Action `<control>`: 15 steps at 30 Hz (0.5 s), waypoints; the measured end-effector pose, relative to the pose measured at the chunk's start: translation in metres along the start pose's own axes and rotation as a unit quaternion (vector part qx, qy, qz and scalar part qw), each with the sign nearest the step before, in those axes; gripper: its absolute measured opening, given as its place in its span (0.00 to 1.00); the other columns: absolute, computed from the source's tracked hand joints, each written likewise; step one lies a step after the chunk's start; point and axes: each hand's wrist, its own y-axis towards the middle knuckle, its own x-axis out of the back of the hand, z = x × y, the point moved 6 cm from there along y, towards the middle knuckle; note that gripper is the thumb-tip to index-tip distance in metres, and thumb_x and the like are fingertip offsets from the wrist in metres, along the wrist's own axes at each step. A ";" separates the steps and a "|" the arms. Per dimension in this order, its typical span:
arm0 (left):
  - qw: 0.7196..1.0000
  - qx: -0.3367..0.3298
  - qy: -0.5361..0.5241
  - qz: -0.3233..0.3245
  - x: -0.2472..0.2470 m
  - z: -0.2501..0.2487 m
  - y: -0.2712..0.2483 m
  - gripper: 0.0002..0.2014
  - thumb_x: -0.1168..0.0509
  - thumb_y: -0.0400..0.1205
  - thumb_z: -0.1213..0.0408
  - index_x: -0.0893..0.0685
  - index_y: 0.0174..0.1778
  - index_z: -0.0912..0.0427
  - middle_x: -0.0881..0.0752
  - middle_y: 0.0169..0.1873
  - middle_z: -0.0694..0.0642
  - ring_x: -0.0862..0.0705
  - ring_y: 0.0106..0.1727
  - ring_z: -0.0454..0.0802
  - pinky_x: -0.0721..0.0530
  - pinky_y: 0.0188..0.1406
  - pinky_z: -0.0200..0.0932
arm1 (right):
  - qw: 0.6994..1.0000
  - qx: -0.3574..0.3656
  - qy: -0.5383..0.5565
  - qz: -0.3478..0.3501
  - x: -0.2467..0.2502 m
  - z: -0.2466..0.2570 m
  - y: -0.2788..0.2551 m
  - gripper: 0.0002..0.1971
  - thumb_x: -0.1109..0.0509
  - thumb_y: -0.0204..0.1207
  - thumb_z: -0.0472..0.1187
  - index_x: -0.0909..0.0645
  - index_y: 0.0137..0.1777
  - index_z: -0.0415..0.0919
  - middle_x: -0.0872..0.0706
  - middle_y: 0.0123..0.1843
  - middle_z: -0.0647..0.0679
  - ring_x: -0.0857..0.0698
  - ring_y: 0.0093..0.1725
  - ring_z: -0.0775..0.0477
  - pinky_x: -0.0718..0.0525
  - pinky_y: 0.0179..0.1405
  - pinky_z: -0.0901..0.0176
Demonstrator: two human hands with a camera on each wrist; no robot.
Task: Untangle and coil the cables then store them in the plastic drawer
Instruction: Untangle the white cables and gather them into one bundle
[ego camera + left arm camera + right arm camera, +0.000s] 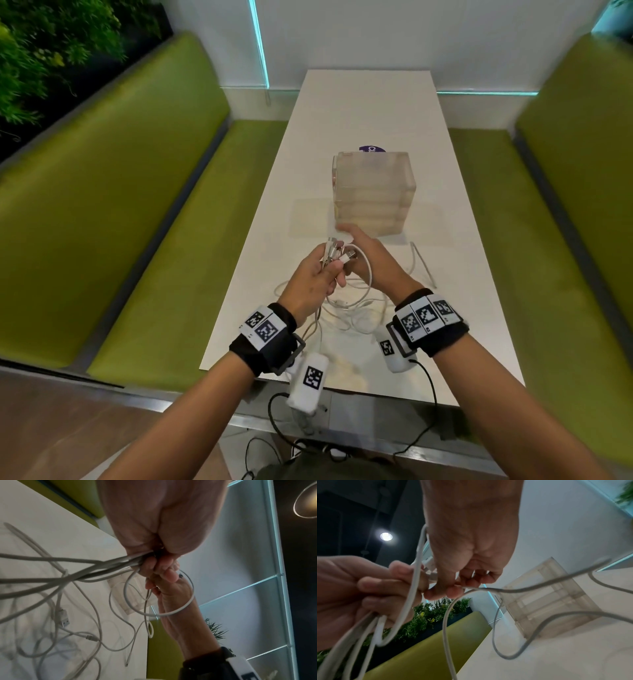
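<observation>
Above the white table [462, 308] my left hand [329, 274] grips a bundle of white cable ends [332, 251], the plugs sticking up out of the fist. In the left wrist view the left hand [152, 562] clamps several strands that trail down to the tangle of cables [56, 615]. My right hand [359, 260] is against the left, index finger stretched forward. Its curled fingers [453, 589] pinch one thin white cable [513, 591], and a cable loop [188, 601] circles it. The translucent plastic drawer unit [373, 192] stands just beyond both hands, its drawers pushed in.
Loose white cables [349, 311] sprawl on the table between my wrists, and a strand [424, 267] runs right of the drawer unit. A USB plug [63, 618] lies in the tangle. Green benches [154, 240] flank the table. A purple sticker [371, 149] shows behind the unit.
</observation>
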 end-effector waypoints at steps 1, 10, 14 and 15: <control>1.000 0.002 0.006 0.007 0.000 0.001 0.001 0.11 0.45 0.88 0.70 0.24 0.62 0.53 0.21 0.28 0.54 0.32 0.24 0.42 0.32 0.26 0.34 | 1.000 -0.009 0.002 0.000 0.000 -0.002 0.000 0.35 0.32 0.69 0.28 0.36 0.76 0.45 0.12 0.38 0.44 0.14 0.36 0.50 0.17 0.41 0.62; 0.993 0.022 0.003 0.112 0.002 -0.004 -0.002 0.11 0.43 0.87 0.69 0.23 0.64 0.60 0.21 0.29 0.56 0.33 0.23 0.42 0.33 0.25 0.35 | 0.989 -0.119 0.076 0.050 0.000 -0.005 0.002 0.33 0.50 0.81 0.66 0.31 0.74 0.41 0.21 0.32 0.50 0.20 0.35 0.52 0.21 0.51 0.59; 0.994 0.023 -0.003 0.102 0.005 -0.005 -0.005 0.07 0.45 0.87 0.70 0.24 0.58 0.63 0.22 0.28 0.54 0.32 0.23 0.41 0.34 0.25 0.35 | 0.994 -0.063 -0.052 0.072 -0.005 0.003 -0.001 0.17 0.39 0.81 0.36 0.24 0.63 0.58 0.16 0.36 0.44 0.18 0.34 0.45 0.18 0.44 0.48; 0.995 0.019 -0.005 0.096 0.007 -0.006 -0.006 0.07 0.45 0.87 0.70 0.24 0.58 0.64 0.22 0.27 0.53 0.32 0.23 0.42 0.34 0.25 0.35 | 0.994 -0.043 -0.069 0.079 -0.007 0.006 -0.002 0.19 0.34 0.78 0.33 0.23 0.65 0.53 0.13 0.40 0.43 0.15 0.38 0.42 0.16 0.44 0.48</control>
